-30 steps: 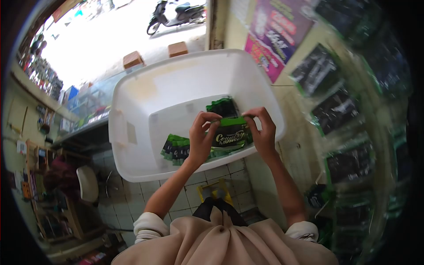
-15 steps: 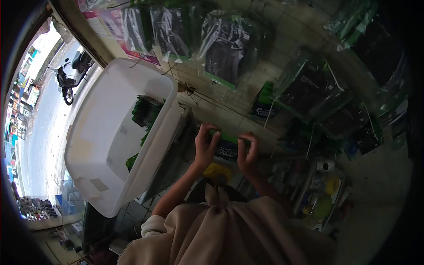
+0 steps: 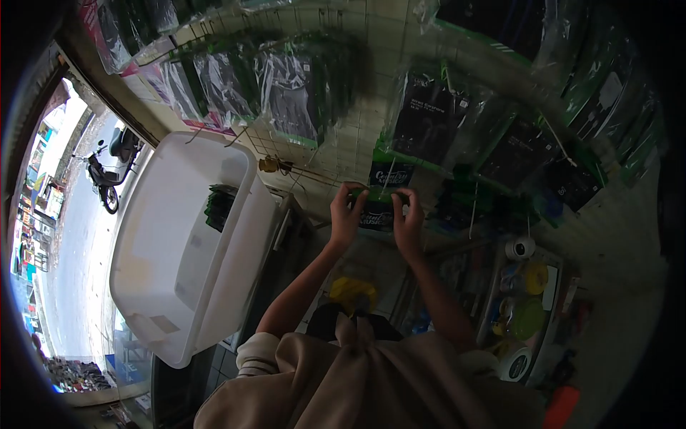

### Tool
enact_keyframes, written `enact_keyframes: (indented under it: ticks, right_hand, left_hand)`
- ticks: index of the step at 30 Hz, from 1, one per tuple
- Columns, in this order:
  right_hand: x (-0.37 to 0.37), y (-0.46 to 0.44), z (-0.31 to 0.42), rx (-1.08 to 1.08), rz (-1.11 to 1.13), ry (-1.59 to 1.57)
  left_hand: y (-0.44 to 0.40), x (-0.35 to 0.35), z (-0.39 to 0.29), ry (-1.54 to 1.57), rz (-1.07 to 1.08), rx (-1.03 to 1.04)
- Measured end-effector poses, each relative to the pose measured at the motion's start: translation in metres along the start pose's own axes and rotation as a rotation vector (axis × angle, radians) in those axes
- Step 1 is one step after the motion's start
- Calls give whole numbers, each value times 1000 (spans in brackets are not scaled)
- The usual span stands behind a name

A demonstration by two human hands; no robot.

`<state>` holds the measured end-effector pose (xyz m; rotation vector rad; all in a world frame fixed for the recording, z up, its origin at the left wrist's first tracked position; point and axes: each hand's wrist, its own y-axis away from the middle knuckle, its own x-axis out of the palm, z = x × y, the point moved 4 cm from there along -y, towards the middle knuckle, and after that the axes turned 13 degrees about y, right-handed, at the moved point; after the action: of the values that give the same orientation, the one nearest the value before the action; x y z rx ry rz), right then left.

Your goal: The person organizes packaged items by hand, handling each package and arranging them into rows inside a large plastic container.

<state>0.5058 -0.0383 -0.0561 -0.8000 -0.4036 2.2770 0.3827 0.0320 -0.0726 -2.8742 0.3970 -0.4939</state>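
Observation:
A small black-and-green packet (image 3: 376,218), lettered in white with what reads as "Country Music", is pinched at its top corners between my two hands. My left hand (image 3: 346,212) grips one side and my right hand (image 3: 407,214) the other, thumbs and fingers closed. Just beyond it, a matching packet (image 3: 391,174) hangs from a wire hook on the wall rack. The held packet's top edge is at the front of this hook; whether it touches the wire I cannot tell.
On my left stands a large white plastic tub (image 3: 153,236) with several green-and-black packets (image 3: 220,207) inside. Plastic-wrapped packages (image 3: 429,114) hang on hooks ahead. A glass case (image 3: 493,286) with containers is at lower right. Beyond the doorway a motorbike (image 3: 103,175) stands on the street.
Both hands have carried the packet forward, up to the hanging matching packet, and my arms are more stretched out. The view has shifted to show more of the rack.

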Motion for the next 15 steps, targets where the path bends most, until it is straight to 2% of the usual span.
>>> enact_keyframes:
  ticks: [1, 3, 4, 6, 8, 9, 11, 15]
  right_hand:
    - [3, -3, -6, -41, -31, 17]
    - [9, -10, -23, -18, -21, 34]
    - [10, -15, -29, 3, -45, 64]
    - [14, -27, -42, 20, -79, 96]
    - [13, -37, -50, -105, -209, 257]
    - [14, -39, -55, -97, -205, 269]
    - [14, -45, -56, -154, -348, 462]
    - [18, -51, -79, -97, -204, 474]
  left_hand:
    - [-7, 1, 5, 4, 6, 17]
    - [-17, 2, 5, -269, -6, 215]
    - [-23, 3, 6, -268, -4, 224]
    - [-35, 11, 5, -467, -24, 363]
    - [-49, 18, 13, -429, -37, 331]
    - [-51, 21, 20, -398, -55, 286]
    - [-57, 26, 30, -351, -77, 238]
    - [-66, 31, 40, -332, -109, 185]
